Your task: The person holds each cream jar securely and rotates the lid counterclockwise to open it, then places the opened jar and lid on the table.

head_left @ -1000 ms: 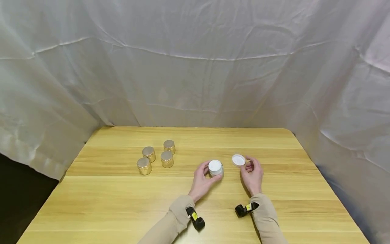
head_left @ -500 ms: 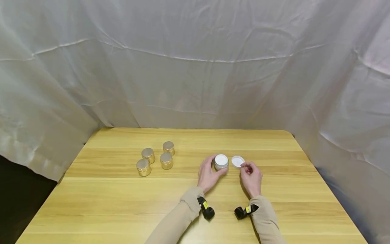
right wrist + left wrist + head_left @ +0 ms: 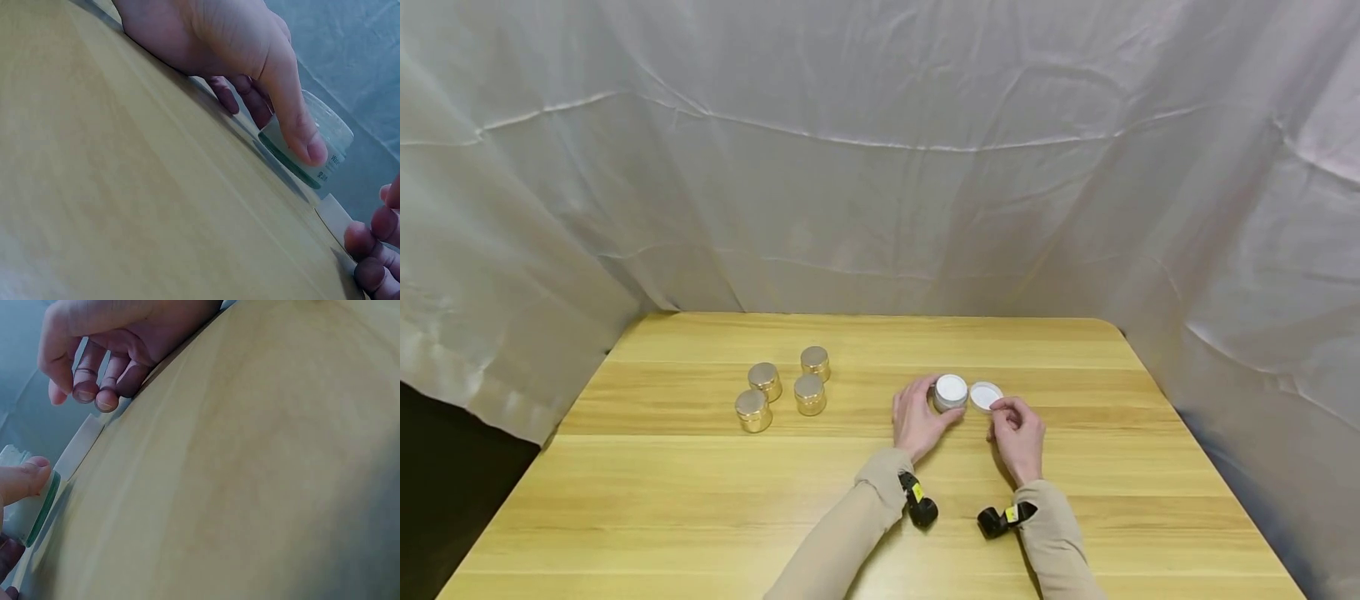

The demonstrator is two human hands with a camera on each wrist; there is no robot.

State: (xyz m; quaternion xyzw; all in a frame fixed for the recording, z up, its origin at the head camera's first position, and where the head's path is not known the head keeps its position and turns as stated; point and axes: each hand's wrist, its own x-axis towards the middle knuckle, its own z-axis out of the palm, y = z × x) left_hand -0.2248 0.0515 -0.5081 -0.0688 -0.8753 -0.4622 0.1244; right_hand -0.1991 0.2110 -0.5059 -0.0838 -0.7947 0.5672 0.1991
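My left hand (image 3: 917, 423) grips an open glass cosmetic jar (image 3: 951, 389) between thumb and fingers. The jar has a clear neck, a pale label with small print and a green-tinted base, and its top looks white from above. Just right of it, a white round lid (image 3: 982, 394) lies on the table with its inner side up. My right hand (image 3: 1022, 440) is beside the lid, fingers loosely bent and fingertips right at its near right edge. In the left wrist view, the lid (image 3: 80, 445) shows edge-on between jar and right hand.
Several closed gold jars (image 3: 810, 393) stand in a loose cluster on the left half of the wooden table (image 3: 700, 500). A grey curtain (image 3: 880, 208) hangs behind the table and along its sides.
My left hand has moved the jar right and slightly away from me, up close to the lid. The right hand's fingers have shifted a little at the lid, which has hardly moved.
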